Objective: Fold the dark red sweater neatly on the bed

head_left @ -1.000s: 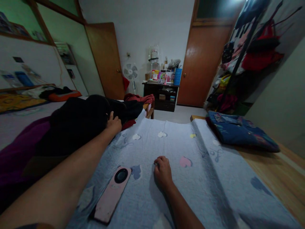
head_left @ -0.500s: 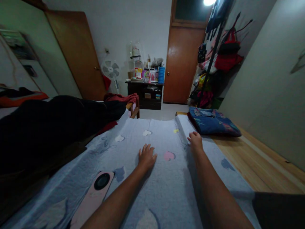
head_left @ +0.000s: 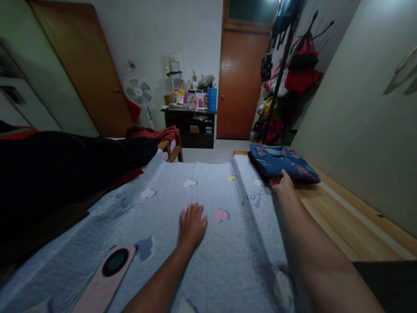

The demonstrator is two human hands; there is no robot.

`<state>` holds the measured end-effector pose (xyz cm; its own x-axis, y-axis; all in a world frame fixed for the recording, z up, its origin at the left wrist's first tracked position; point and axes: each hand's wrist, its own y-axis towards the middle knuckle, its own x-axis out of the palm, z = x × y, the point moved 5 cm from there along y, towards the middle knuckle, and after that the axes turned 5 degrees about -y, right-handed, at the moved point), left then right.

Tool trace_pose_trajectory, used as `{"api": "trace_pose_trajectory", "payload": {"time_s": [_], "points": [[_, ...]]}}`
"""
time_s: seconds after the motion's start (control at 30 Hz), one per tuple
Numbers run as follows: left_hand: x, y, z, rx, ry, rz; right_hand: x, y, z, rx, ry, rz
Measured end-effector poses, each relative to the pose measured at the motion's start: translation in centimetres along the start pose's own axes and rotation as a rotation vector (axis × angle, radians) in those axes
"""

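My left hand [head_left: 192, 226] lies flat with its fingers spread on a pale blue sheet [head_left: 221, 252] printed with hearts and clouds. Stretched out to the right, my right hand [head_left: 282, 181] is at the near edge of a folded blue garment [head_left: 283, 161], its thumb up against the cloth and its fingers reaching to the underside. The folded garment rests where the sheet meets the bare wooden boards. A pink phone [head_left: 106, 278] with a round dark camera ring lies on the sheet, left of my left forearm.
Dark clothing [head_left: 74, 174] is heaped along the left side, with a red cloth [head_left: 153, 133] beyond it. Bare wooden boards [head_left: 345, 217] run along the right wall. Farther back are a white fan [head_left: 138, 90], a dark cabinet [head_left: 192, 141] and hanging bags [head_left: 301, 78].
My right hand has moved right from the sheet's fold to the folded garment's near edge. The view has shifted slightly; my left hand still rests on the sheet.
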<state>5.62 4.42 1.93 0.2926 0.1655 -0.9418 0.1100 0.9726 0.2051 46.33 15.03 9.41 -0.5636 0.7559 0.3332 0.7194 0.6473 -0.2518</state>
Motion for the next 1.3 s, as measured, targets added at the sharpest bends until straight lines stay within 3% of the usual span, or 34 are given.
{"api": "trace_pose_trajectory", "payload": {"time_s": [0.17,0.3,0.47,0.57,0.73,0.9,1.03,1.17,1.23,1.3], "points": [[-0.1,0.0,0.1,-0.001,-0.008,0.008,1.0,1.0,-1.1,0.211,0.005,0.059],[0.0,0.0,0.0,0.001,-0.014,0.025,2.3,-0.4,-1.6,0.215,0.086,0.022],[0.5,0.1,-0.3,0.011,-0.022,0.041,3.5,-3.7,0.5,0.206,0.183,-0.111],[0.6,0.2,-0.5,0.017,-0.031,0.048,2.8,-4.4,1.4,0.211,0.262,-0.129],[0.6,0.2,-0.6,0.017,-0.047,0.038,0.8,-3.5,1.5,0.302,0.35,-0.058],[0.5,0.3,-0.5,0.021,-0.054,0.04,1.2,-4.2,1.3,0.363,0.373,-0.06],[0.6,0.3,-0.6,0.014,-0.075,0.028,2.8,-7.2,1.6,0.384,0.408,-0.134],[0.7,0.1,-0.8,0.003,-0.158,0.031,4.6,-11.7,2.3,0.397,0.458,-0.288],[0.5,0.2,-0.8,-0.034,-0.281,0.023,5.3,-14.3,2.8,0.394,0.482,-0.368],[0.2,0.7,-0.4,-0.116,-0.549,-0.027,5.7,-16.9,3.5,0.399,0.479,-0.438]]}}
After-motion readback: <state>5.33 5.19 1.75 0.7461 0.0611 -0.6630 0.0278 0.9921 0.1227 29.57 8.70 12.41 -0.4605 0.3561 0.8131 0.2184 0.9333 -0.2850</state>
